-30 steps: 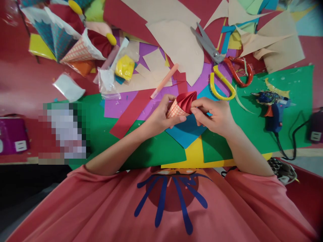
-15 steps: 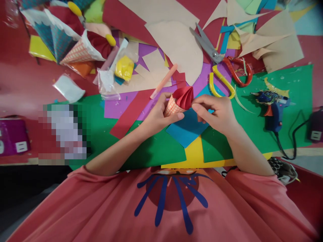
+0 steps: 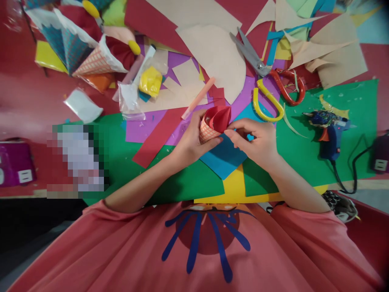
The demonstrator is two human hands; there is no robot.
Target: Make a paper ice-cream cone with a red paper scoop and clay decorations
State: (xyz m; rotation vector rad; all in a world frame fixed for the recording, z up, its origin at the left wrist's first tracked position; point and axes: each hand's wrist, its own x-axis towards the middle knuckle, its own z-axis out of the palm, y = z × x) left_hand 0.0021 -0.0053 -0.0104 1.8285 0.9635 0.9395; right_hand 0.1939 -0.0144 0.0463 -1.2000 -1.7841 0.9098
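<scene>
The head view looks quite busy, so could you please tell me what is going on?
A person holds a small checked cone with red material inside it in the left hand, while the right hand's fingertips are at the cone's edge. Open scissors lie beyond the hands, and a glue gun rests on a green sheet to the right.

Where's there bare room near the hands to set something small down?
Mostly bare: the right green patch, between the right forearm and glue gun; and the left green patch, between the red strip and pixelated area. Past the held checked cone it's crowded: scissors, beige paper, plastic packets.
</scene>
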